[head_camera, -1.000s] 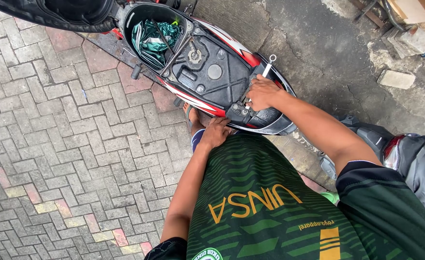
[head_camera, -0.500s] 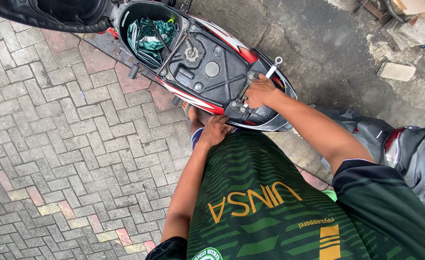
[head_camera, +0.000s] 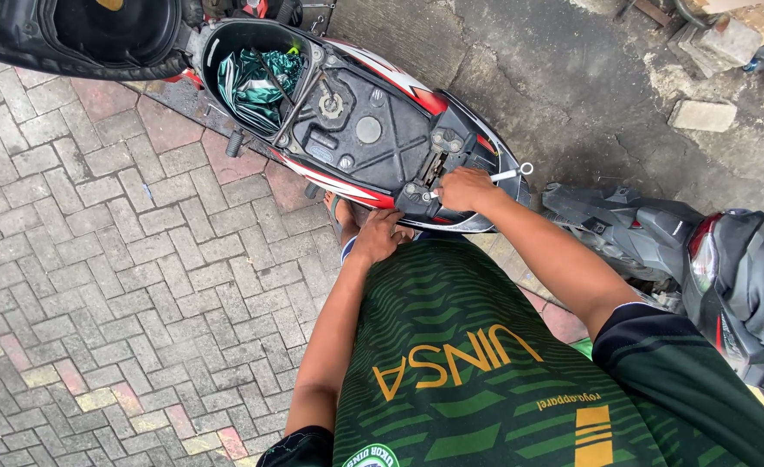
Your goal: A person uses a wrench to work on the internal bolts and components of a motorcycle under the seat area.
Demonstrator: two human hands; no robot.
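Two bare hands work at the rear of a scooter [head_camera: 373,130], seen from above by a camera on the person's head. The scooter stands on grey paving bricks [head_camera: 96,259], its black seat [head_camera: 79,35] flipped up at the top left so the open storage compartment shows. A crumpled green cloth [head_camera: 256,82] lies inside that compartment.

The right hand [head_camera: 464,188] rests on the tail end of the scooter, fingers clenched around the handle of a silver T-shaped wrench [head_camera: 507,174]. One arm of the wrench, ending in a small ring-like socket, sticks out to the right of the fist, just over the edge of the red and white tail panel; its working end is hidden under the hand.

The left hand [head_camera: 380,238] is lower, at the person's waist just beside the scooter's side panel. Its fingers curl downward against the top of the green patterned shirt [head_camera: 468,363]; whether they grasp anything cannot be told.

To the right, on dark wet concrete, a second motorbike [head_camera: 728,268] in grey and black stands near the person's right arm. A loose grey brick [head_camera: 702,115] lies well apart at the upper right.
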